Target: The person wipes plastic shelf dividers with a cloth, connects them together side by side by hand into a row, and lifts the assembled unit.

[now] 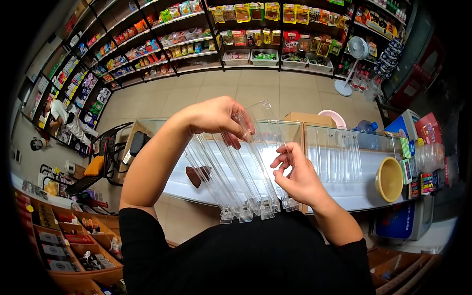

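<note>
- Pinches with left grip [221, 118] the upper part of clear plastic trays [259, 169]; curls right grip [301, 174] loosely at their right side, cannot tell whether closed on plastic.
- Holds them above the glass table [339, 192].
- Slants their long axis from left grip down toward black shirt [236, 255], with right grip nearer their middle.
- Shows brown piece [198, 175] at their left edge.
</note>
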A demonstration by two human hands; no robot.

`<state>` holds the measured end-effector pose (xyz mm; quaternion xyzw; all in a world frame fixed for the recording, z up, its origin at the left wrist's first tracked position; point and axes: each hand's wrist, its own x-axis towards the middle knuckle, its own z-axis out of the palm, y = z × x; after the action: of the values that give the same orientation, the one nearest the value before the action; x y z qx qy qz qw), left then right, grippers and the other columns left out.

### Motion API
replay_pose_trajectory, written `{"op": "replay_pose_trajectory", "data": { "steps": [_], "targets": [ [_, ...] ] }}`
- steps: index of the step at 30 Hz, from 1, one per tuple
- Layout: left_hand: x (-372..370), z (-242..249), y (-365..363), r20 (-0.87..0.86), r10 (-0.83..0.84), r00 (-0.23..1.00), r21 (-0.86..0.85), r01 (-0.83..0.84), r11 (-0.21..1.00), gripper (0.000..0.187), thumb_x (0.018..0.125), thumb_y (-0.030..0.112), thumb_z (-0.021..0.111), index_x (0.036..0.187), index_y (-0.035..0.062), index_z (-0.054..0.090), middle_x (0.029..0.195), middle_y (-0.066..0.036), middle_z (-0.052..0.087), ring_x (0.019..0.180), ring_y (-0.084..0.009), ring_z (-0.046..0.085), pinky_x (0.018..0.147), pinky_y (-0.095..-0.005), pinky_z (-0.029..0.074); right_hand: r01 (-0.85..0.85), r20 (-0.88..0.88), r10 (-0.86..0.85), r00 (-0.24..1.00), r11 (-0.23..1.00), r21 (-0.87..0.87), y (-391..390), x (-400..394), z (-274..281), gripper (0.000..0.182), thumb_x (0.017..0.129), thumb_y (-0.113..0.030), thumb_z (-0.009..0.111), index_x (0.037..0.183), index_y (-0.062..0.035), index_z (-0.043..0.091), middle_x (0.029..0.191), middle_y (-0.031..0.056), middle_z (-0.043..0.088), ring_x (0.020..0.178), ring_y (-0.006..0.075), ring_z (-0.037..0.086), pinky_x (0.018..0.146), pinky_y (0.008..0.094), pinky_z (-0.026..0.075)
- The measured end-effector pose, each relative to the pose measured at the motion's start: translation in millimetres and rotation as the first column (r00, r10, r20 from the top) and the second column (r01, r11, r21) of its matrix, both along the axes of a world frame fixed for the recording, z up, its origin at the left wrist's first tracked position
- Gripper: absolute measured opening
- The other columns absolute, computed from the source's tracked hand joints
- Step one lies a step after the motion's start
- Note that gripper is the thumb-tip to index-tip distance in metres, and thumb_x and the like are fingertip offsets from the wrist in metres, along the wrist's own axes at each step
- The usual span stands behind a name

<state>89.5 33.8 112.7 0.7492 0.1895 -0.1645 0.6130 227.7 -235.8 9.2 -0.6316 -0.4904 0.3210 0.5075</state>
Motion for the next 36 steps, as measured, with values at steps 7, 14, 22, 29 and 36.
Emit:
{"op": "replay_pose_trajectory", "data": {
  "steps": [7,14,22,29,36],
  "targets": [
    [1.0,-1.0,1.1,-0.003,-0.013,1.000,0.003,0.013,1.000,0.028,0.096,0.009,0.081,0.119,-0.0035,0.073,0.106,-0.013,0.082,0.086,-0.0243,0.082,0.074,-0.0328,0.065,0.001,-0.019,-0.001,1.000,1.000,-0.026,-1.8,-1.4,-0.7,0.044,0.091,-0.003,0.069,0.130,-0.0015,0.046,0.106,0.0118,0.069,0.086,0.0150,0.065,0.068,0.0295,0.053],
    [1.1,-1.6,1.4,0.003,-0.010,1.000,-0.005,0.010,1.000,0.028,0.095,0.010,0.082,0.118,-0.0029,0.073,0.102,-0.012,0.081,0.085,-0.0246,0.082,0.072,-0.0333,0.065,-0.005,-0.013,0.005,1.000,1.000,0.003,1.0,-1.2,-8.8,0.045,0.092,-0.003,0.070,0.130,-0.0013,0.046,0.106,0.0121,0.070,0.086,0.0152,0.066,0.070,0.0299,0.053],
    [0.4,-2.9,2.8,0.002,-0.007,1.000,-0.039,0.007,0.999,0.028,0.095,0.009,0.081,0.119,-0.0034,0.072,0.106,-0.013,0.082,0.087,-0.0235,0.082,0.073,-0.0314,0.065,-0.006,-0.041,0.006,0.999,1.000,0.005,1.3,-1.9,-7.5,0.046,0.092,-0.001,0.071,0.131,-0.0004,0.049,0.105,0.0090,0.070,0.090,0.0142,0.063,0.071,0.0277,0.051],
    [-0.7,-2.6,2.5,0.005,-0.010,1.000,-0.023,0.010,1.000,0.026,0.095,0.010,0.081,0.117,-0.0028,0.074,0.107,-0.013,0.082,0.086,-0.0234,0.082,0.073,-0.0318,0.065,-0.006,-0.077,0.004,0.997,1.000,-0.030,0.3,-3.0,-3.4,0.045,0.092,0.000,0.071,0.131,0.0004,0.048,0.103,0.0090,0.070,0.092,0.0147,0.064,0.080,0.0297,0.053],
    [-1.8,-1.3,0.9,0.008,0.001,1.000,-0.009,-0.001,1.000,0.026,0.095,0.009,0.081,0.117,-0.0030,0.074,0.106,-0.013,0.082,0.087,-0.0242,0.082,0.073,-0.0322,0.065,-0.030,-0.105,0.029,0.994,0.999,-0.014,-0.3,-2.5,-7.8,0.044,0.093,0.002,0.070,0.131,0.0016,0.048,0.103,0.0080,0.066,0.096,0.0148,0.064,0.085,0.0295,0.052]
  ]
}}
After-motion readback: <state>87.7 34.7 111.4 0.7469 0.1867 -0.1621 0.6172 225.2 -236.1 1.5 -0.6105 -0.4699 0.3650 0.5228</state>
